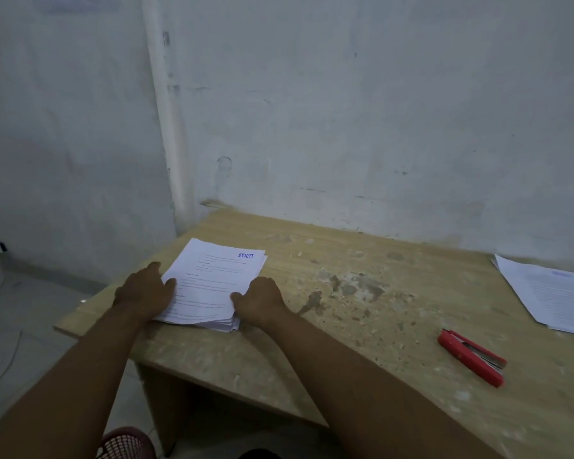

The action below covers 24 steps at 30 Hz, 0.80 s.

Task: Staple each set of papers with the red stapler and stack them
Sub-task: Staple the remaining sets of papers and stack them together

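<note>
Head view. Red mesh seat (123, 443): bottom edge, below the surface (312, 352). Left hand (143, 289): flat, fingers straight, resting on the left edge of the paper stack (212, 283). Right hand (262, 298): against the stack's right edge, thumb on the top sheet; fingers hidden, grip cannot be told. Red stapler (471, 357): lying on the surface, well apart to the right. Second paper pile (550, 293): far right. Pipe (166, 111): on the wall behind.
</note>
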Motion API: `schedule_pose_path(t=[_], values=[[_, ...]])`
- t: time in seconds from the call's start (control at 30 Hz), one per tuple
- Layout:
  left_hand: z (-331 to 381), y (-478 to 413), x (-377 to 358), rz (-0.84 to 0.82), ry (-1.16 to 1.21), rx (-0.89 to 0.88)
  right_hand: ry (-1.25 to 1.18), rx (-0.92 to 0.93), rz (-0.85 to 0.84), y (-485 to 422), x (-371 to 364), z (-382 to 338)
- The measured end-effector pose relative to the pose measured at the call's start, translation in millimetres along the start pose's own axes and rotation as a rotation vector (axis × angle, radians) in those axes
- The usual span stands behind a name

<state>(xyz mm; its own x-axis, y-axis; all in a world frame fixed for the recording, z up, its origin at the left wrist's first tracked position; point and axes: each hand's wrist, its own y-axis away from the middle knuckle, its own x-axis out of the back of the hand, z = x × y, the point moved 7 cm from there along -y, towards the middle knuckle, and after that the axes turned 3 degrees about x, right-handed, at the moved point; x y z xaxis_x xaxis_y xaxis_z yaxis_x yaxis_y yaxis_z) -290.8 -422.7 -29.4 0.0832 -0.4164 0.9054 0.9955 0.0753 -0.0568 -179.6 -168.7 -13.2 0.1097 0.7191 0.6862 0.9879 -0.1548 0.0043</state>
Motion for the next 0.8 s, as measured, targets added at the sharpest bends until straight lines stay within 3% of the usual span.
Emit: schedule_pose_path(t=[0.13,0.33,0.57,0.8], values=[[30.0,29.0,16.9,0.148,-0.153,-0.011,-0.046,0.016,0.06,12.1,29.8,6.4],[115.2,88.3,24.6,0.35,0.031,-0.297,-0.14,0.032,0.192,46.2,83.9,36.0],[246.6,172.3,-13.5,0.269,0.201,-0.619,-0.058,0.03,0.341,108.8,184.5,103.8],[363.5,255.8,-87.9,0.059,0.251,-0.837,0.001,-0.132,0.534,181.9,299.1,199.8]])
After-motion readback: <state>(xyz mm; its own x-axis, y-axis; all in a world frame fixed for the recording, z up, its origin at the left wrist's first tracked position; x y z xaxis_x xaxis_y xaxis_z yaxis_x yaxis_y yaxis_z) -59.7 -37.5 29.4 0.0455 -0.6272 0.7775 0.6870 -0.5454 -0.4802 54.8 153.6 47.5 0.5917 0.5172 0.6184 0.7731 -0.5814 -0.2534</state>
